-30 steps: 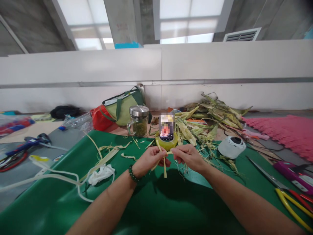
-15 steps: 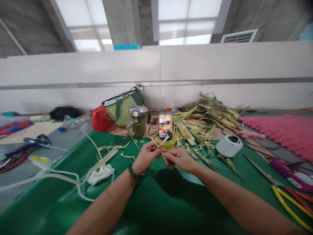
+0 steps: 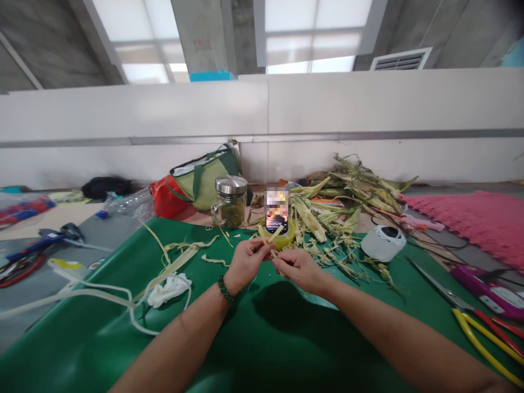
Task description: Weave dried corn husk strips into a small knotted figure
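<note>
Crossed strips of pale corn husk (image 3: 275, 233) stick up from between my fingertips over the green mat (image 3: 229, 349). My left hand (image 3: 249, 261), with a dark beaded bracelet at the wrist, pinches the strips near their crossing. Close against it, my right hand (image 3: 301, 268) has its thumb and fingers closed on the lower part of the same husk; my fingers hide most of that end. Just behind the hands a phone (image 3: 277, 213) with a lit screen stands upright against a yellow roll of tape (image 3: 286, 239).
A glass jar (image 3: 231, 204) stands behind my left hand. Dried husks (image 3: 313, 221) pile up at back right, near a white roll (image 3: 383, 243). Large scissors (image 3: 462, 305) and a purple glue gun (image 3: 489, 292) lie right. White cord (image 3: 102, 293) curls left.
My right hand has turned slightly, its fingers curling in more, and the husk end below it no longer shows. The left hand keeps its pinch almost in place.
</note>
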A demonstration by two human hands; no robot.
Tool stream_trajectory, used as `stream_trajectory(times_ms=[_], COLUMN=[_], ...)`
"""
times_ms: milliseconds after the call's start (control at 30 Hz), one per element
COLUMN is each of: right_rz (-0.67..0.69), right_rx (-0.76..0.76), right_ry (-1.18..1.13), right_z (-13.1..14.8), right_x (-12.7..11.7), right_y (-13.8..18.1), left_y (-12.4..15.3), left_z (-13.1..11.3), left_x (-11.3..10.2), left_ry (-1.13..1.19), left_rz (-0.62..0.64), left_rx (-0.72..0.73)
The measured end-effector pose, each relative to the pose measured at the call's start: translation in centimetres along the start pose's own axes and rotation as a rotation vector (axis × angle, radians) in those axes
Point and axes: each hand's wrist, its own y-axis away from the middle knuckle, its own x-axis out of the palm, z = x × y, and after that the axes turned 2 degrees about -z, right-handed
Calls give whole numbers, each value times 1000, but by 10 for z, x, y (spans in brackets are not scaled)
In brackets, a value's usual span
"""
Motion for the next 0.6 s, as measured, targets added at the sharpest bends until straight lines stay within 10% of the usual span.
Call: stream_trajectory(times_ms=[200,600], right_rz=[-74,-162], right_rx=[-233,-10], right_ry=[360,195], right_z=[8,5], right_x=[-5,-32], right_y=[8,0], left_y=[-6,-1], left_z=[5,-5], left_x=[-8,-7], left_ry=[97,232], left_rz=[-62,142], left_rx=[-131,-256])
